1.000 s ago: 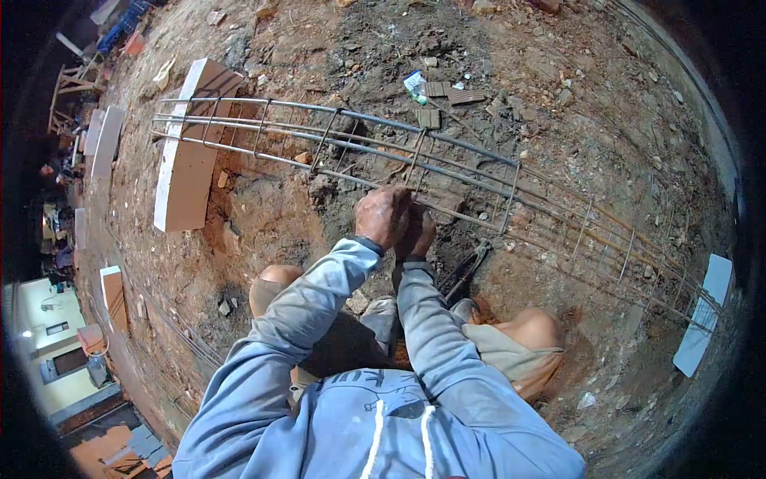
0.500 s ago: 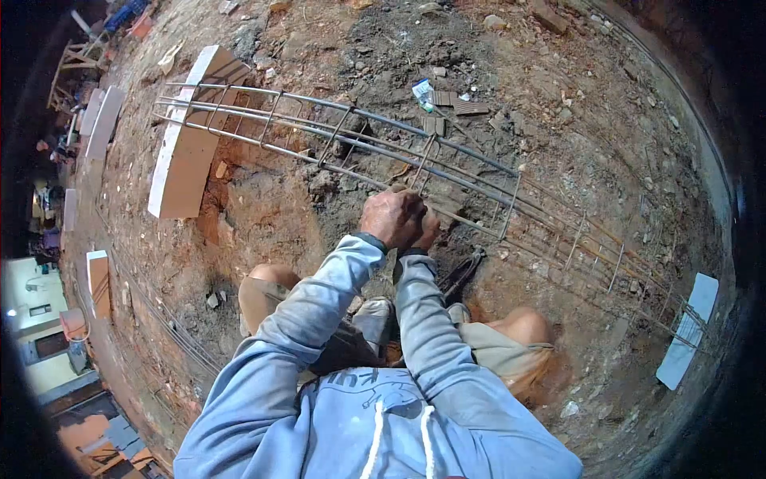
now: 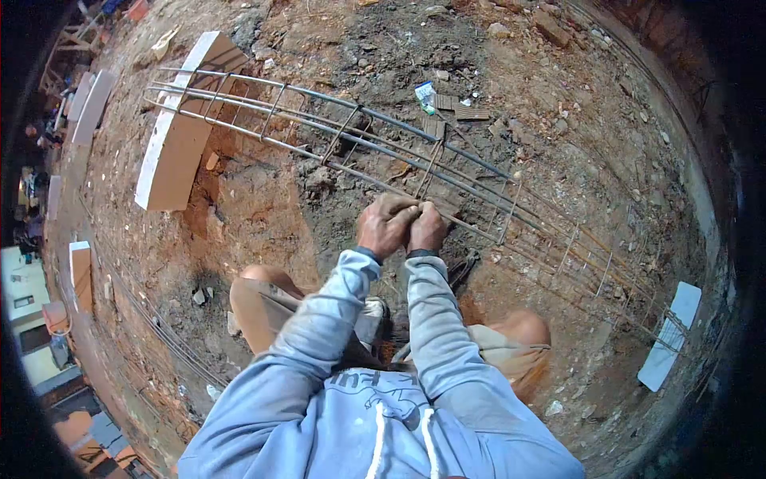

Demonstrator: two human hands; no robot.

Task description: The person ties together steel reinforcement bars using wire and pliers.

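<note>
A long rebar cage (image 3: 367,142) of steel bars joined by square stirrups lies slantwise in front of me, raised on blocks at its ends. My left hand (image 3: 386,226) is closed at the nearest bar, beside a stirrup (image 3: 428,169). Right against it, my right hand (image 3: 428,228) is closed too, fingertips meeting the left ones. Whatever is pinched between the fingers is too small or hidden to make out. A dark tool (image 3: 462,270), partly covered by my right forearm, lies on the ground near my foot.
A large white-topped block (image 3: 171,156) supports the cage's left end, and a pale block (image 3: 671,335) its right end. Broken tile pieces (image 3: 463,109) and a small packet (image 3: 425,96) lie beyond the cage. More blocks (image 3: 93,108) stand at the left on rough soil.
My hands have shifted from overlapping, left over right, to side by side with fingertips together at the bar. The view has moved slightly; the cage stays in place.
</note>
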